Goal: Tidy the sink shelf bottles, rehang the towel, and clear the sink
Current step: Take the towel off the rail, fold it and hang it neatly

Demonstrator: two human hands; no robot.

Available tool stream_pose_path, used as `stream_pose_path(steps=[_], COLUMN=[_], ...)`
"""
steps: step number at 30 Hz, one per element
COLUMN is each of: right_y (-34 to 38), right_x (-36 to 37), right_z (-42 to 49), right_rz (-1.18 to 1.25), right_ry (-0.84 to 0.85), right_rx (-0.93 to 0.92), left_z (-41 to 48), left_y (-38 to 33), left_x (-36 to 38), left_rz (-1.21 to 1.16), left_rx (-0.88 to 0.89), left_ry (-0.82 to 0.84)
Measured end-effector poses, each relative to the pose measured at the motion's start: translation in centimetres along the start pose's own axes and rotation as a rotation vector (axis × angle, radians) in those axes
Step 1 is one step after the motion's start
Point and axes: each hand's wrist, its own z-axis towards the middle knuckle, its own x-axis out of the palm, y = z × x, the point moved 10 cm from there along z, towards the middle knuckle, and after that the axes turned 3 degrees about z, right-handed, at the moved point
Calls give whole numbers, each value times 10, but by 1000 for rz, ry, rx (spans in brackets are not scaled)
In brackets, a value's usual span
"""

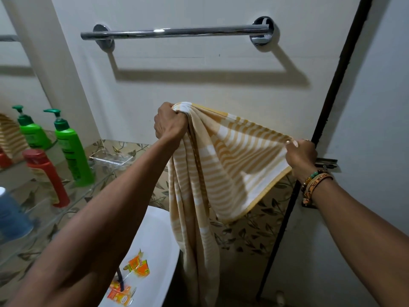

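Note:
A yellow-and-white striped towel (pixel 223 160) is stretched between my two hands, below the chrome towel bar (pixel 177 31) on the wall. My left hand (pixel 169 122) grips a bunched top corner in its fist. My right hand (pixel 301 154) pinches the other top corner further right and lower. The rest of the towel hangs down beside the white sink (pixel 159 231). Orange wrappers (pixel 137 265) lie in the sink basin. On the glass shelf (pixel 73 202) at the left stand a green pump bottle (pixel 70 149), a red bottle (pixel 47 176) and a blurred blue bottle (pixel 11 216).
A mirror (pixel 13 89) at the far left reflects the bottles and towel. A clear soap dish (pixel 112 159) sits at the shelf's far end. A dark door edge (pixel 332 96) with a metal latch (pixel 326 162) runs down the right side, just behind my right hand.

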Motion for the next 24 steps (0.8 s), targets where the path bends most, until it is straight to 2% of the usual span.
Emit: stream_pose_path(steps=[3, 6, 10, 14, 18, 21, 24], right_y=[-13, 17, 76, 130, 134, 130, 132], right_x=[-2, 0, 16, 50, 89, 97, 92], right_z=[-4, -9, -22, -48, -72, -73, -67], right_rz=[250, 301, 484, 324, 38, 40, 70], right_ry=[-44, -36, 135, 423, 683, 707, 619], right_rx=[138, 43, -110, -383, -481, -495, -539], left_z=[-4, -9, -20, -35, -39, -36, -33], left_y=[6, 1, -21, -45, -55, -51, -43], left_x=[5, 17, 34, 50, 53, 52, 52], left_rz=[-34, -69, -72, -126, -167, -191, -192], left_rx=[-23, 14, 139, 280, 342, 344, 335], left_ry=[4, 35, 112, 203, 204, 200, 214])
